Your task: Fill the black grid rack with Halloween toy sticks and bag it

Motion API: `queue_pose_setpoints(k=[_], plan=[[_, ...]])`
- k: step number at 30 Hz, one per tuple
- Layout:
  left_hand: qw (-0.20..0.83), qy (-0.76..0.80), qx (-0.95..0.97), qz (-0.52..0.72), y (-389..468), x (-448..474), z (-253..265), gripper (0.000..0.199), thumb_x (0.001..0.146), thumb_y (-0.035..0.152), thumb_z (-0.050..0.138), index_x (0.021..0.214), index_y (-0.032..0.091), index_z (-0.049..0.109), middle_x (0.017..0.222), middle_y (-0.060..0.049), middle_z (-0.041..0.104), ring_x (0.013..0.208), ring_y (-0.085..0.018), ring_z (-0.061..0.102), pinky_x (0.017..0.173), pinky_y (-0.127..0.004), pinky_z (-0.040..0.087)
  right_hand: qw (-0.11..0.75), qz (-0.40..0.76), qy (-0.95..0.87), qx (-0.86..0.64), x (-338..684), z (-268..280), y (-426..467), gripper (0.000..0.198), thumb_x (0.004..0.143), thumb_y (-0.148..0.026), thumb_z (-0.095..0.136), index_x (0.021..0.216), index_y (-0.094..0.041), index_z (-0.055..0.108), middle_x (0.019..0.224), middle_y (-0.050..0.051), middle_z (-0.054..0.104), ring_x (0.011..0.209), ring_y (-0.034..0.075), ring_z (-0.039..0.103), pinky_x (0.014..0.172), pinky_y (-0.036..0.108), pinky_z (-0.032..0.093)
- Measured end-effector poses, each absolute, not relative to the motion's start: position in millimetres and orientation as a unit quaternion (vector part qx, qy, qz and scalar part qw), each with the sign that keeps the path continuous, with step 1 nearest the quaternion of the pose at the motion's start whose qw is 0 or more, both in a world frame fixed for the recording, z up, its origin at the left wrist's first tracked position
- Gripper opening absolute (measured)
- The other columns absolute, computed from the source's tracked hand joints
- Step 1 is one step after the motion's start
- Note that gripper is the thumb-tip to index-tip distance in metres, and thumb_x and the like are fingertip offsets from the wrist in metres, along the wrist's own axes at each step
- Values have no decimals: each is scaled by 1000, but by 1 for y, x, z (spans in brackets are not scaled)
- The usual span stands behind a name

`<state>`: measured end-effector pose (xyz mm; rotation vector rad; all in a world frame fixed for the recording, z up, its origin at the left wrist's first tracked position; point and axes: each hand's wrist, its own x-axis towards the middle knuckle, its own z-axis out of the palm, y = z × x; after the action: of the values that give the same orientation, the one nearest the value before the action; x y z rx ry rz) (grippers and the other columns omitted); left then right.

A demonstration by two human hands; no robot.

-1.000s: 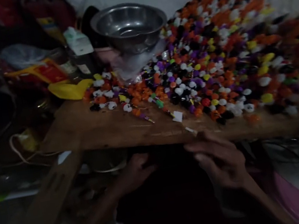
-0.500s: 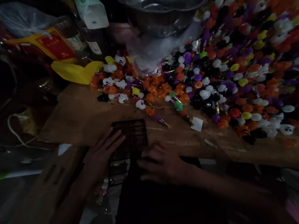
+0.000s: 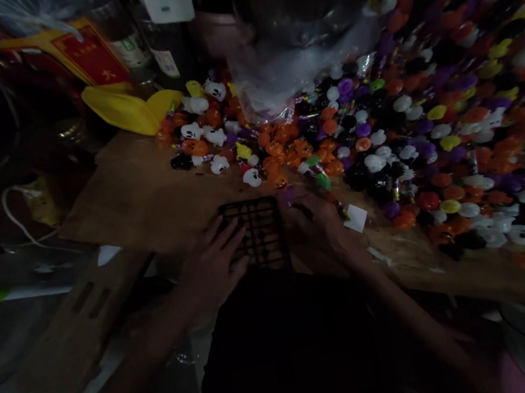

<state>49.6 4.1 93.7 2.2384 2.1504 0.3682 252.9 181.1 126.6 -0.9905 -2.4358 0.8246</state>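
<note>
A black grid rack (image 3: 262, 234) lies at the near edge of the table, partly over my dark clothing. My left hand (image 3: 217, 258) grips its left side, fingers stretched across the top. To the right of the rack, my right hand (image 3: 317, 220) is closed with fingertips down at a small pumpkin-topped stick (image 3: 282, 183). The hand covers most of that stick's shaft. Just beyond lie a ghost-faced topper (image 3: 252, 178) and a green-topped stick (image 3: 323, 182). Dim light blurs the fingers.
A large pile of Halloween toppers (image 3: 441, 144) in orange, white, black and purple covers the right side. Behind stand a steel basin (image 3: 311, 12), a plastic bag (image 3: 262, 81) and dark bottles (image 3: 167, 57). A yellow scoop-like object (image 3: 120, 110) and white paper (image 3: 356, 218) lie on the table (image 3: 130, 193).
My right hand has moved from the rack's near right corner out to the pumpkin-topped stick, which has shifted slightly. The rack and my left hand have moved right together.
</note>
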Motion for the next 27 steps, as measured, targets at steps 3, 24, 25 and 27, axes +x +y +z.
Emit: queue_pose_setpoints(k=[3,24,25,27], plan=[[-35,719,676,159,17,92,84,46,101,39,52,137,14,66,150,-16,59,144,-41,49,108,-62,48,207,330,-854,-344,249,129,168,26,98,-31,55,112,-21,73,106,8,77,90,22,71,78,32,57],[-82,712,584,382,21,108,57,20,93,40,71,102,24,78,131,-12,66,120,-27,66,103,-41,58,273,482,-776,-304,166,91,179,11,86,-29,71,80,-20,70,80,-1,73,76,16,65,75,27,53],[-82,712,583,383,22,107,56,20,93,41,71,102,24,78,131,-12,66,121,-27,66,103,-41,57,282,479,-777,-296,166,88,179,12,86,-30,71,79,-20,70,79,-1,72,76,16,65,74,27,52],[-77,714,583,381,22,106,55,22,94,41,70,101,23,78,130,-13,66,121,-28,66,103,-41,57,295,462,-785,-290,167,85,179,14,87,-31,70,79,-19,70,78,0,72,74,16,64,72,27,50]])
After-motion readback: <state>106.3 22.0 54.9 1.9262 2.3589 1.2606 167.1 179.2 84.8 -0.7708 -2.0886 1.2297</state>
